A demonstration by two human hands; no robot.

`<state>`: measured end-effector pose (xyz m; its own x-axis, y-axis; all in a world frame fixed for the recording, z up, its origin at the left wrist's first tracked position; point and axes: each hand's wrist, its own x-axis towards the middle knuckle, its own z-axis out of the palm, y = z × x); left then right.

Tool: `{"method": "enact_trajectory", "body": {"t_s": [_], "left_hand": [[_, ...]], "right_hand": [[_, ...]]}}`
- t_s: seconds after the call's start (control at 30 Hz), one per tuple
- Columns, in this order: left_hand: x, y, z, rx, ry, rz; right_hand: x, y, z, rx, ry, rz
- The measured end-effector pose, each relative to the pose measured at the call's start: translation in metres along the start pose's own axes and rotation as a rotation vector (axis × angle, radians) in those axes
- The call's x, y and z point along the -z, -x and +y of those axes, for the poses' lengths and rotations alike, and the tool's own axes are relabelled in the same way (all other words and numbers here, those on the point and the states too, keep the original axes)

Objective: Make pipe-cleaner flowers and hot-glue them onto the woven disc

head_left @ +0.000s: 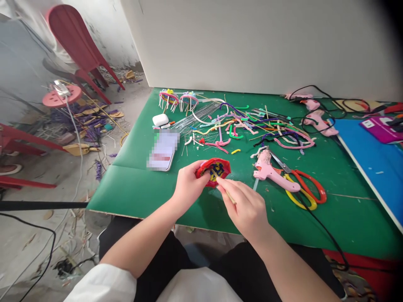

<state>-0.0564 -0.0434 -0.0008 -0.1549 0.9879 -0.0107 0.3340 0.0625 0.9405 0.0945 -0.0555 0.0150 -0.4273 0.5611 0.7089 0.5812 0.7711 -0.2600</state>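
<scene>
My left hand (188,182) is closed on the edge of a small red-rimmed craft piece (224,167), shaped like a shallow cup. Its inside shows blue and yellow fuzzy strips and faces me. A thin wooden stick (231,198) is pinched in my right hand (247,206), its far end reaching into the cup; whether it is fixed there I cannot tell. To the right lie a pink glue gun (267,172) and scissors (310,184) with orange and yellow handles. Beyond my hands, colourful pipe cleaners (239,123) are heaped with thin wires and sticks.
Two finished-looking fuzzy craft pieces (189,100) stand at the table's back left. A phone (163,151) and a white case (160,120) lie left. More pink glue guns (319,121) with black cables and a blue board (371,159) are right. A panel (252,46) borders the back.
</scene>
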Motion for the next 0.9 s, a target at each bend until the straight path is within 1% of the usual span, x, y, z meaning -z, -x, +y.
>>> {"method": "enact_trajectory", "body": {"t_s": [0.33, 0.43, 0.63, 0.77, 0.9], "left_hand": [[-0.0001, -0.0002, -0.003, -0.003, -0.048, 0.005], [0.0004, -0.0001, -0.0013, -0.022, -0.054, -0.005], [0.0004, -0.0004, 0.0, -0.074, -0.001, 0.032], [-0.0001, -0.0011, -0.003, -0.06, 0.017, 0.032], [-0.0006, -0.0009, -0.0027, -0.017, 0.051, 0.019]], "right_hand": [[-0.0029, 0.0023, 0.0009, 0.013, 0.006, 0.006], [-0.0018, 0.0021, 0.0005, 0.001, -0.001, -0.005], [-0.0002, 0.0019, -0.0012, 0.017, 0.033, 0.003], [-0.0008, 0.0019, -0.0019, 0.014, 0.038, 0.004], [-0.0013, 0.0018, -0.0029, 0.017, 0.044, 0.006]]}}
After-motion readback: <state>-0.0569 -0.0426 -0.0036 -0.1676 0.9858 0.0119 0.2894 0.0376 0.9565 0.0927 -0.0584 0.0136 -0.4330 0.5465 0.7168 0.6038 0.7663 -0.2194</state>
